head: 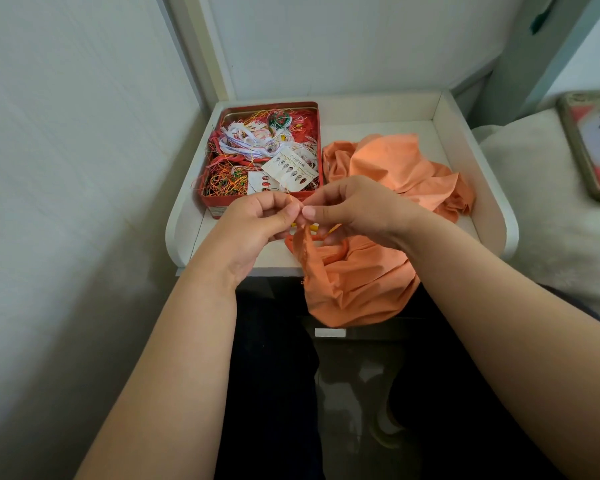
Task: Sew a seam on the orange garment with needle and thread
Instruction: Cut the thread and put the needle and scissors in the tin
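My two bare forearms are the nearest things, coming up from the lower corners and meeting over the front edge of the white tray-like table (471, 161). My left hand (257, 220) has its fingers curled, and thumb and forefinger are pressed together on something very small at the tips; I cannot tell if it is the needle or only the thread. My right hand (354, 209) is just beside it, fingertips almost touching the left ones, and it pinches the top of a narrow fold of the orange garment (378, 278).

The garment is a soft, wrinkled cloth, light orange. One part lies heaped on the table at the right, behind my right hand. The other part hangs over the front edge of the table toward my dark lap. The pinched strip has a darker, rough edge, and it stands up between my hands.

A red tin (314, 140), full of tangled coloured threads and paper cards, sits on the left of the table, touching the garment's heap. The table has raised walls at the back and both sides; the front is open. Some bare white surface shows behind the garment and in front of the tin.
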Available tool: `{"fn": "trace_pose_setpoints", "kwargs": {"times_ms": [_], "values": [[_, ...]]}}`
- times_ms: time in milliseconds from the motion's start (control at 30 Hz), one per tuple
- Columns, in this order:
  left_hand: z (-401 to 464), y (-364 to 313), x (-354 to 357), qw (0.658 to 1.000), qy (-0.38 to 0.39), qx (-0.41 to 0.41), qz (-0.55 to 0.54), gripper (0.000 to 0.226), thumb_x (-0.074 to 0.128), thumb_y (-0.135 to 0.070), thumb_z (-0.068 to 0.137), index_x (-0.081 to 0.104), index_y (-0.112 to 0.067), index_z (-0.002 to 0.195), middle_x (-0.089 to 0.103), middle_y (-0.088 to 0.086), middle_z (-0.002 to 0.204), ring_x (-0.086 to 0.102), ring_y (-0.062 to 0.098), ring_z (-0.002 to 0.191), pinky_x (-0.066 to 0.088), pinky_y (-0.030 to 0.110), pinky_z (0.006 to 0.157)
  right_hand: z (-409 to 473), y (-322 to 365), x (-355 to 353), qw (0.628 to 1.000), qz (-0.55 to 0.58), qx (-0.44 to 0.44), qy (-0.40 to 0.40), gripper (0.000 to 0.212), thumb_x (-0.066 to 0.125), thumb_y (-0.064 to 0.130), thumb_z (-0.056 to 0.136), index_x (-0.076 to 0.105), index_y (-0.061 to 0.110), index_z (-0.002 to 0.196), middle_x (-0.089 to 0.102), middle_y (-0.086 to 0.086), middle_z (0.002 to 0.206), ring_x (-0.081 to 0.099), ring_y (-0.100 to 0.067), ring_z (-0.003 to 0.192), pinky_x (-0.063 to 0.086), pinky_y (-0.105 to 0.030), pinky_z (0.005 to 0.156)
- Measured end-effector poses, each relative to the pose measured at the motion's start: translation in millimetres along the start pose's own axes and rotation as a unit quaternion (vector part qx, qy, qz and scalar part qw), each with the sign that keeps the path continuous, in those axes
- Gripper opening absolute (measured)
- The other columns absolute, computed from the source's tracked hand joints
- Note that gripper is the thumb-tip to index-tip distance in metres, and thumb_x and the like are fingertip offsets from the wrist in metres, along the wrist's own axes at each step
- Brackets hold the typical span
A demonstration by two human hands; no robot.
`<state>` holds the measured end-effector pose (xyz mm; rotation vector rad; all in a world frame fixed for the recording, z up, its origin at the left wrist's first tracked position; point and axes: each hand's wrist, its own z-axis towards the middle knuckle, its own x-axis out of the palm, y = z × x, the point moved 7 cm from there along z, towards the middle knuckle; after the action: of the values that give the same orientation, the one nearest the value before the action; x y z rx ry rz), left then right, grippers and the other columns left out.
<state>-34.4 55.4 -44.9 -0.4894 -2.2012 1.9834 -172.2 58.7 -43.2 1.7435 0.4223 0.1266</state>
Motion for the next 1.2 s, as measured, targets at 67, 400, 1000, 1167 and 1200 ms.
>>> {"fn": "trace_pose_setpoints", "kwargs": {"times_ms": [67, 400, 1000, 1167, 1200], "values": [[-0.1, -0.8, 0.6, 1.0, -0.002, 0.006, 0.006, 0.013, 0.059, -0.01, 0.093, 0.067, -0.016, 0.084, 0.07, -0.007, 0.073, 0.063, 0.008, 0.075, 0.048, 0.024, 0.076, 0.9, -1.0, -2.0, 1.0, 0.007, 0.005, -0.007, 0.011, 0.071, 0.013, 0.084, 0.069, 0.003, 0.089, 0.064, 0.0, 0.068, 0.059, -0.009, 0.062, 0.057, -0.027, 0.063], [-0.8, 0.7, -3.9, 0.997, -0.038, -0.035, -0.052, 0.006, 0.068, -0.008, 0.085, 0.071, -0.013, 0.085, 0.071, -0.001, 0.075, 0.063, 0.012, 0.073, 0.053, 0.025, 0.075, -6.1, 14.3, -5.9, 0.996, -0.064, -0.065, -0.017, 0.01, 0.067, 0.014, 0.09, 0.063, 0.005, 0.092, 0.059, -0.002, 0.076, 0.06, -0.005, 0.063, 0.055, -0.021, 0.058], [-12.9, -31.7, 3.1, 0.956, -0.104, 0.193, 0.197, 0.025, 0.068, -0.004, 0.085, 0.059, -0.027, 0.085, 0.066, -0.002, 0.085, 0.069, 0.02, 0.07, 0.059, 0.04, 0.072, -3.1, 0.0, -2.0, 0.999, 0.029, -0.001, -0.027, 0.012, 0.054, 0.006, 0.096, 0.066, 0.005, 0.093, 0.061, -0.007, 0.073, 0.063, -0.009, 0.059, 0.057, -0.02, 0.059], [-15.8, -39.2, 5.6, 0.924, -0.134, 0.251, 0.256, 0.026, 0.068, -0.007, 0.086, 0.064, -0.028, 0.101, 0.064, -0.014, 0.083, 0.061, 0.009, 0.069, 0.048, 0.015, 0.066, -6.7, 3.1, -2.0, 0.997, 0.064, 0.005, -0.03, 0.011, 0.054, 0.009, 0.097, 0.062, 0.003, 0.103, 0.062, -0.008, 0.069, 0.068, -0.013, 0.056, 0.056, -0.023, 0.055], [-16.9, -41.7, 6.9, 0.915, -0.139, 0.266, 0.27, 0.028, 0.068, -0.007, 0.086, 0.066, -0.026, 0.107, 0.063, -0.017, 0.084, 0.06, 0.01, 0.07, 0.046, 0.013, 0.066, -7.6, 4.2, -2.7, 0.997, 0.073, 0.006, -0.028, 0.009, 0.055, 0.01, 0.097, 0.062, 0.007, 0.102, 0.063, -0.006, 0.068, 0.069, -0.015, 0.058, 0.056, -0.023, 0.053]]}}
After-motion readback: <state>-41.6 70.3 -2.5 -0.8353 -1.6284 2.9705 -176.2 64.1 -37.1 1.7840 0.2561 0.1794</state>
